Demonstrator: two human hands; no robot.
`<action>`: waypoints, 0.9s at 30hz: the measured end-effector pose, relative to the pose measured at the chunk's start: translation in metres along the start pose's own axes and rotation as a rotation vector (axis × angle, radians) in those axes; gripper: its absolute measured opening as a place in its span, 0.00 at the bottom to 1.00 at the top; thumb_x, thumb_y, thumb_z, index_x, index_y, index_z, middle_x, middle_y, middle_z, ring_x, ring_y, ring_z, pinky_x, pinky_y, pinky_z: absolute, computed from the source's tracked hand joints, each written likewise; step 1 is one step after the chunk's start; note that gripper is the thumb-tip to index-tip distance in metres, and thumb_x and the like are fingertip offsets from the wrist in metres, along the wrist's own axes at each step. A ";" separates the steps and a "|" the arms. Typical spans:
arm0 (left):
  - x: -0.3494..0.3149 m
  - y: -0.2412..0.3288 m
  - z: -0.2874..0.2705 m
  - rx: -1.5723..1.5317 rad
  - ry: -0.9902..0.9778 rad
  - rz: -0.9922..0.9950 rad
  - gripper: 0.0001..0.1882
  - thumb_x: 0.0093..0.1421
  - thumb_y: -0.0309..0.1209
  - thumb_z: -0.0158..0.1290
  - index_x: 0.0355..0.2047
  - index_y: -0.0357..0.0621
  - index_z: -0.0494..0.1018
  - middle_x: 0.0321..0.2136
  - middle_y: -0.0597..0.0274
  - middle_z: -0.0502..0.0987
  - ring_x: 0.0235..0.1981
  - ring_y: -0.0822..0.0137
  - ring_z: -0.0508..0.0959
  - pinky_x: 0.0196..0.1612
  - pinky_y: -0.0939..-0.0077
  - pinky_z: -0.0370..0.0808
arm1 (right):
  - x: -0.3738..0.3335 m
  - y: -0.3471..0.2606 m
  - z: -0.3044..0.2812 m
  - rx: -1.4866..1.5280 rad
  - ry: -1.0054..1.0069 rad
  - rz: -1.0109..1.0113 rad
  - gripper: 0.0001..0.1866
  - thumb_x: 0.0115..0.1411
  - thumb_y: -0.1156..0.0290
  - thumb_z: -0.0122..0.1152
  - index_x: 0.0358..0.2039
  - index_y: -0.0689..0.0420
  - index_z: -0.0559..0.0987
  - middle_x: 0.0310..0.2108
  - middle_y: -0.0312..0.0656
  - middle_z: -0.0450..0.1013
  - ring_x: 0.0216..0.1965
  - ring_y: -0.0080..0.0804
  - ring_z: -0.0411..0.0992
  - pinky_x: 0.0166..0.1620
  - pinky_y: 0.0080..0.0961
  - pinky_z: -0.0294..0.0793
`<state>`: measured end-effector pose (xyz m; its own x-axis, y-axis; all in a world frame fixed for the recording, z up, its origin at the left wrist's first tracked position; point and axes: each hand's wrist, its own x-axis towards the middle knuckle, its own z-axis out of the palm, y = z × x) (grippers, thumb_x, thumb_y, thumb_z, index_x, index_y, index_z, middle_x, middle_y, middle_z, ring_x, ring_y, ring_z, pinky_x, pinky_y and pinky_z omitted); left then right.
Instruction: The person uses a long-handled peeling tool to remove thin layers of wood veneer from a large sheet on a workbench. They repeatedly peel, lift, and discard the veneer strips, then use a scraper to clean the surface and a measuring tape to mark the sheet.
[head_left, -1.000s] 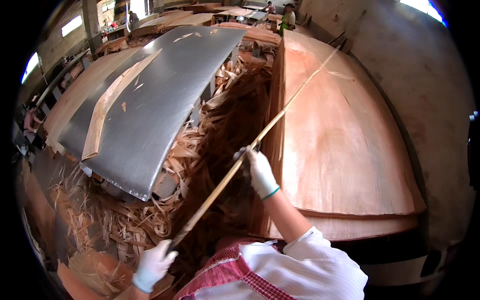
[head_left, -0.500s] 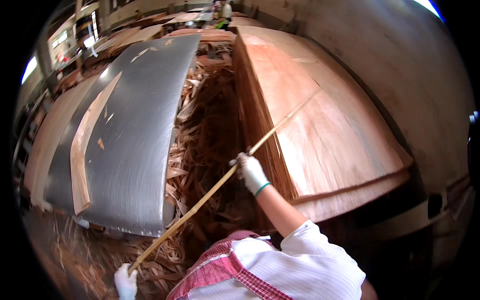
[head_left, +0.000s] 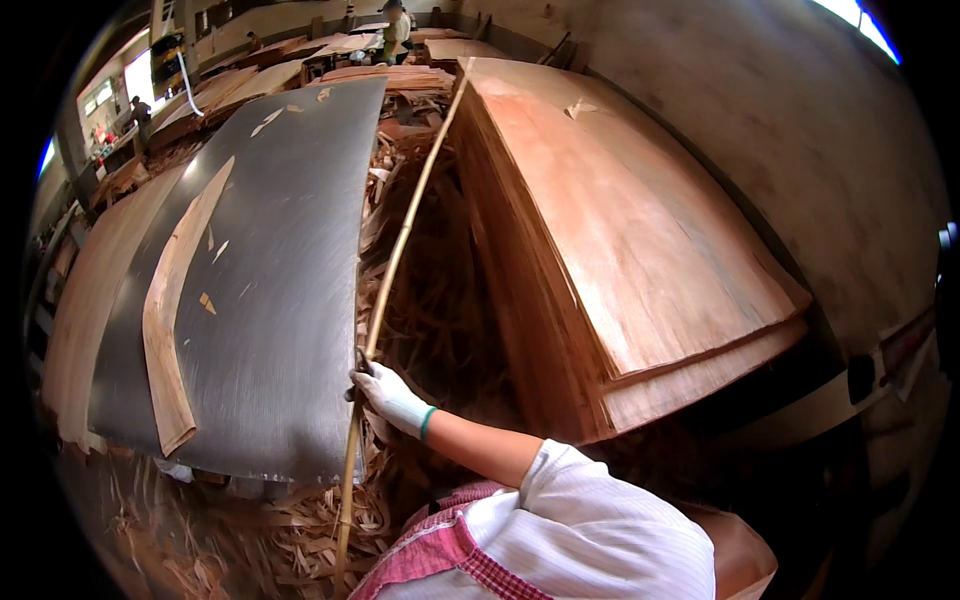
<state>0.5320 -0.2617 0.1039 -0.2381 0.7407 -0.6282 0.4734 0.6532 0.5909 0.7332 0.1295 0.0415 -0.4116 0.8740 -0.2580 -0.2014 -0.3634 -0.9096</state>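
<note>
- Clamped in the white knitted-gloved right hand point(head_left: 392, 394): a long, thin, tan wooden pole point(head_left: 402, 238), knotted like bamboo. Teal edge on the cuff. Dark patch at the fingers, too small to tell whether glove or tool.
- Left hand: out of view; cannot tell whether open or gripping.
- Runs, from the right hand, up between twelve and one o'clock toward the far corner of the wood stack, and down between six and seven. Lower end hard to make out near the clothing; contact at the upper tip unclear.
- At four o'clock, finely striped white shirt point(head_left: 620, 520); at six, red-and-pink checked apron point(head_left: 430, 560), cut off by the lower edge.
- At ten o'clock, wide grey metal sheet point(head_left: 280, 300), brushed and faintly scratched, bent-looking through the lens. Lying on top: a curved, pale brown wooden strip point(head_left: 165, 330) and small pale wood chips point(head_left: 207, 303).
- At seven o'clock, curled, ragged brown wood shavings point(head_left: 330, 535); more in the shadowed gap, mostly lost in darkness.
- At two o'clock, tall stack of reddish-brown thin wood sheets point(head_left: 640, 230), smooth-faced, rough and layered along the side.
- At twelve o'clock, far off, a person point(head_left: 395, 38), blurred and small.
</note>
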 end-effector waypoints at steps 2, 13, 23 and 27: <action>0.010 -0.015 0.007 0.104 0.075 0.024 0.10 0.59 0.33 0.51 0.35 0.40 0.75 0.20 0.60 0.75 0.21 0.68 0.72 0.24 0.71 0.69 | -0.019 -0.010 -0.010 -0.049 0.063 0.001 0.10 0.65 0.63 0.51 0.36 0.57 0.71 0.26 0.36 0.74 0.25 0.21 0.71 0.28 0.19 0.68; 0.025 -0.011 0.036 0.159 0.166 0.017 0.11 0.60 0.33 0.51 0.37 0.38 0.75 0.24 0.60 0.76 0.24 0.68 0.73 0.28 0.72 0.69 | -0.056 -0.020 -0.065 -0.083 0.222 0.083 0.12 0.65 0.59 0.50 0.36 0.56 0.71 0.27 0.36 0.75 0.23 0.21 0.68 0.26 0.19 0.67; 0.010 0.035 0.059 -0.227 0.057 -0.075 0.12 0.60 0.30 0.53 0.41 0.36 0.74 0.30 0.59 0.77 0.31 0.68 0.75 0.35 0.74 0.70 | -0.017 0.020 -0.010 -0.183 -0.101 0.151 0.10 0.65 0.65 0.48 0.38 0.58 0.71 0.24 0.37 0.74 0.20 0.20 0.66 0.24 0.19 0.64; 0.002 0.045 0.069 -0.420 0.021 -0.124 0.13 0.60 0.29 0.53 0.43 0.35 0.73 0.33 0.59 0.78 0.34 0.68 0.76 0.38 0.75 0.71 | -0.027 0.049 -0.006 -0.145 -0.150 0.107 0.10 0.65 0.66 0.47 0.39 0.59 0.70 0.27 0.40 0.75 0.24 0.23 0.69 0.27 0.22 0.69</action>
<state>0.6113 -0.2411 0.0943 -0.2904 0.6527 -0.6997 0.0550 0.7414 0.6688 0.7392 0.0902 0.0019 -0.5534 0.7713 -0.3143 -0.0243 -0.3921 -0.9196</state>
